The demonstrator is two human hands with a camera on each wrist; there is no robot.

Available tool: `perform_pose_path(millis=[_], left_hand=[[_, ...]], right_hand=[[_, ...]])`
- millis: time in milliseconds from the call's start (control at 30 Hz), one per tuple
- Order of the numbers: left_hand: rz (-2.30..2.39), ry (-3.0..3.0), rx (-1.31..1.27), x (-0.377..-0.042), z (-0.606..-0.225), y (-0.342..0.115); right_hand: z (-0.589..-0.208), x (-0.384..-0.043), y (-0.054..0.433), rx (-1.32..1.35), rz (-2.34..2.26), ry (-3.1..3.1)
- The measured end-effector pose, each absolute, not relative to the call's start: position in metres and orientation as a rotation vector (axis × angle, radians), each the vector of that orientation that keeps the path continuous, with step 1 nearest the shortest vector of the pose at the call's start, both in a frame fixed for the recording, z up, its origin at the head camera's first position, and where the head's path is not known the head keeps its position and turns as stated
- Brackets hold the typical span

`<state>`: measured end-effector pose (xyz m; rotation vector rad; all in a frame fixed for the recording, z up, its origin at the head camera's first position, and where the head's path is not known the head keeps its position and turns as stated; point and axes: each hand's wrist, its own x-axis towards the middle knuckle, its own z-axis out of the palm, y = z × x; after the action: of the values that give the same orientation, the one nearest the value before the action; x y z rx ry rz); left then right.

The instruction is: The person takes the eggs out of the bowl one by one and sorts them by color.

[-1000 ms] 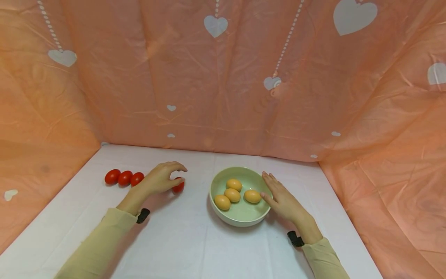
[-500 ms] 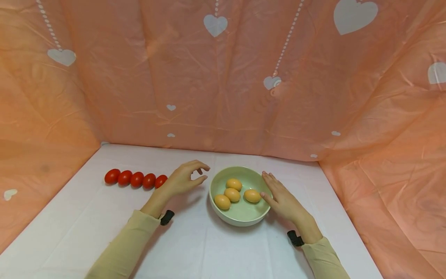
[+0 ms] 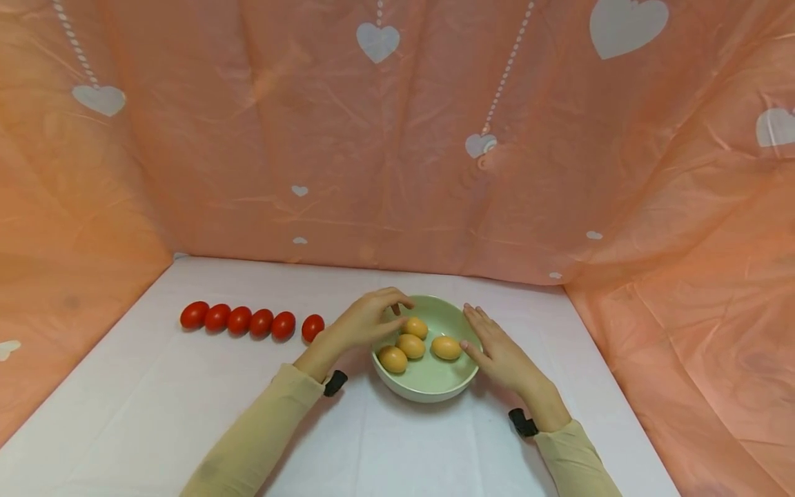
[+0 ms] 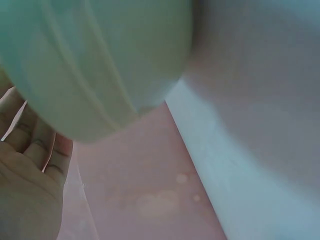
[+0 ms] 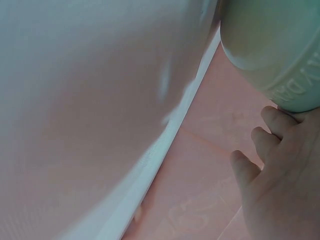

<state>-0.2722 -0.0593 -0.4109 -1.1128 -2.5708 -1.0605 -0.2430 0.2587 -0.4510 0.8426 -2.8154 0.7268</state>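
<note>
A pale green bowl (image 3: 435, 393) holds several smooth yellow egg-shaped pieces (image 3: 411, 346). My left hand (image 3: 366, 321) is over the bowl's left rim, its thumb and fingers spread apart close to the rearmost yellow piece (image 3: 416, 327). In the left wrist view, the palm (image 4: 27, 185) shows beside the bowl's outer wall (image 4: 115, 65), with some fingers partly behind it. With fingers straight, my right hand (image 3: 506, 359) rests at the bowl's right rim, thumb over the edge. In the right wrist view its fingertips are against the bowl wall (image 5: 270, 55).
Several glossy red egg-shaped pieces (image 3: 239, 321) lie in a row on the white tabletop (image 3: 155, 400), left of the bowl; the rightmost one (image 3: 313, 328) sits slightly apart, beside my left wrist. An orange heart-printed cloth (image 3: 348, 138) surrounds the table's back and sides.
My left hand has moved right, from the rightmost red piece to over the bowl, leaving that piece on the table. The right hand and the bowl stay put; the head view has shifted slightly.
</note>
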Motion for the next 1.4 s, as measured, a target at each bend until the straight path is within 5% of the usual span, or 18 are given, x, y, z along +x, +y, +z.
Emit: perform_pose_path(millis=[867, 1400], left_hand=[[-0.26, -2.772, -1.183, -0.292, -0.414, -0.013], [-0.609, -2.911, -1.198, -0.288, -0.424, -0.003]], right_hand=[[-0.445, -0.242, 0.257, 0.849, 0.717, -2.83], [-0.447, -0.243, 0.258, 0.847, 0.716, -2.834]])
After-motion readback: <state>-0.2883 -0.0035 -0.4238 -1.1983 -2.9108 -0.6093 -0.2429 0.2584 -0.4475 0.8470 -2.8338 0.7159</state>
